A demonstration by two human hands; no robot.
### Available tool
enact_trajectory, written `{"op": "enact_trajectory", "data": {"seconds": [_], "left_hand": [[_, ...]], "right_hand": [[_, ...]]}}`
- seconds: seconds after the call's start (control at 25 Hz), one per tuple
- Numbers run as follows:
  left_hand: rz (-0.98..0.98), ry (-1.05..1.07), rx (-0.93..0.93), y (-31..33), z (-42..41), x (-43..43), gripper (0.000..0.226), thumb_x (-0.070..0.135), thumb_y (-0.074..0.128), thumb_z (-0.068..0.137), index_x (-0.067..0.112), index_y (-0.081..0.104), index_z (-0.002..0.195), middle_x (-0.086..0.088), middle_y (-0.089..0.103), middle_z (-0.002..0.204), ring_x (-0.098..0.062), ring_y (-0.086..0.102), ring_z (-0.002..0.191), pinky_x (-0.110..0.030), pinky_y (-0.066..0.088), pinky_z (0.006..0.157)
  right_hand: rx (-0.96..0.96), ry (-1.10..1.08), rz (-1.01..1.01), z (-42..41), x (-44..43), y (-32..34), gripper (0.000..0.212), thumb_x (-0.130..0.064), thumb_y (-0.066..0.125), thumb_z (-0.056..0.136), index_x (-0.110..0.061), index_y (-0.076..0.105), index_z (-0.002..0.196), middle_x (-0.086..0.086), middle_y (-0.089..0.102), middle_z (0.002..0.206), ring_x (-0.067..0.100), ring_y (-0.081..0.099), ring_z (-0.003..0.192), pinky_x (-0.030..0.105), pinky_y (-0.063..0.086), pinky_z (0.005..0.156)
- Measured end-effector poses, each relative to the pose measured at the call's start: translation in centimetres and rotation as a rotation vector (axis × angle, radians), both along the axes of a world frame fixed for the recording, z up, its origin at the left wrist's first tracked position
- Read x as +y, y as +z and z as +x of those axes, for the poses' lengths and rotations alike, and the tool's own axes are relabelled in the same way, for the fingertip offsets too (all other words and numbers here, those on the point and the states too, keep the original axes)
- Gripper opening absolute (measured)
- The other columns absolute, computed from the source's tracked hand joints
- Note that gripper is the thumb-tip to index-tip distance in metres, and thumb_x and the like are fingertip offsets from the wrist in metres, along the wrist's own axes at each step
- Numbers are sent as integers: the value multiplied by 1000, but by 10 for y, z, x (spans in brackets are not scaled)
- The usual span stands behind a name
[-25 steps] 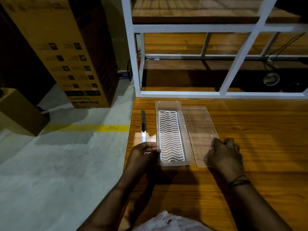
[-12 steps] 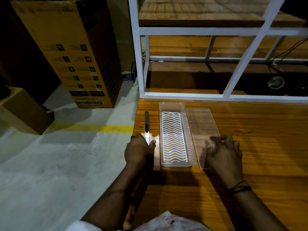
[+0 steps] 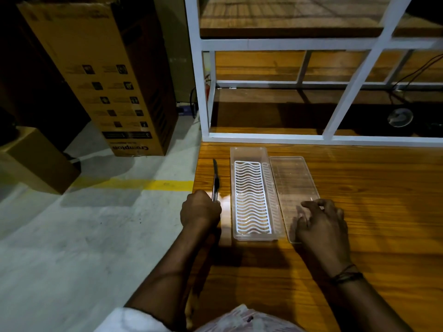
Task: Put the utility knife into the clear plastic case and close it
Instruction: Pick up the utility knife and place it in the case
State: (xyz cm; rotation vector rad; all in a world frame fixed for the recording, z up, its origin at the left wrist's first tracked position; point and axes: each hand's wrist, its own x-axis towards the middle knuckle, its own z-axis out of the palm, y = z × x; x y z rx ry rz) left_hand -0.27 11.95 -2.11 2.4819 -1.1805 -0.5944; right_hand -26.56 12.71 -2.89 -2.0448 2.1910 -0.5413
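The utility knife (image 3: 215, 179), slim with a dark blade end and a shiny handle, lies along the table's left edge. My left hand (image 3: 201, 210) is closed over its near end. Just to the right stands the clear plastic case (image 3: 248, 153), open, with a white wavy grid insert (image 3: 251, 197) inside. Its flat clear lid (image 3: 292, 183) lies on the table beside it on the right. My right hand (image 3: 320, 224) rests with spread fingers on the lid's near end.
The wooden table (image 3: 371, 212) has its left edge right beside the knife, with concrete floor (image 3: 84, 236) below. A white metal frame (image 3: 335, 137) stands along the table's far side. A tall cardboard box (image 3: 103, 77) stands on the floor to the left.
My left hand left the case's near corner, slid left and closed over the knife's handle end. My right hand's fingers spread on the lid's near end.
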Motion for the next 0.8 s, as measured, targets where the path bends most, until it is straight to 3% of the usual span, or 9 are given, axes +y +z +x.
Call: {"op": "enact_trajectory", "data": {"seconds": [0.12, 0.24, 0.44, 0.56, 0.64, 0.8], "left_hand": [[-38, 8, 105, -1, 4, 3, 33, 43, 74, 86, 14, 71, 103, -7, 74, 101, -31, 71, 94, -33, 54, 77], [-101, 31, 255, -3, 9, 9, 27, 39, 76, 87, 12, 69, 88, -6, 74, 90, -23, 68, 78, -29, 49, 68], [-228, 82, 558, 3, 10, 22, 22, 33, 76, 91, 13, 70, 83, -2, 69, 70, -12, 63, 56, -17, 45, 41], [-352, 67, 653, 11, 11, 26, 24, 34, 78, 89, 10, 74, 94, -6, 76, 79, -19, 71, 64, -31, 63, 53], [-411, 49, 675, 17, 12, 27, 31, 37, 78, 88, 11, 75, 104, -7, 79, 87, -21, 76, 75, -40, 66, 64], [-497, -31, 700, 33, 2, 31, 30, 34, 75, 91, 10, 71, 108, -8, 78, 93, -25, 77, 80, -25, 60, 54]], "right_hand": [[-21, 12, -5, 1, -3, 1, 34, -24, 67, 84, -17, 67, 117, 13, 54, 128, 39, 47, 118, 48, 47, 94], [-52, 25, -9, 2, -6, 3, 32, -23, 67, 83, -19, 68, 115, 12, 55, 126, 39, 48, 117, 49, 48, 93], [-185, 85, -9, 8, -8, 7, 32, -17, 67, 83, -17, 69, 115, 12, 54, 127, 37, 47, 121, 46, 46, 99], [-267, 159, -35, 14, -11, 12, 30, -12, 69, 85, -15, 70, 114, 11, 55, 127, 33, 47, 124, 40, 43, 101], [-318, 237, -125, 20, -13, 19, 28, -9, 70, 84, -14, 72, 110, 9, 59, 119, 30, 54, 117, 37, 46, 98], [-536, 328, -207, 41, -19, 40, 17, -14, 69, 87, -18, 73, 103, -2, 66, 106, 13, 62, 91, 28, 51, 75]]}}
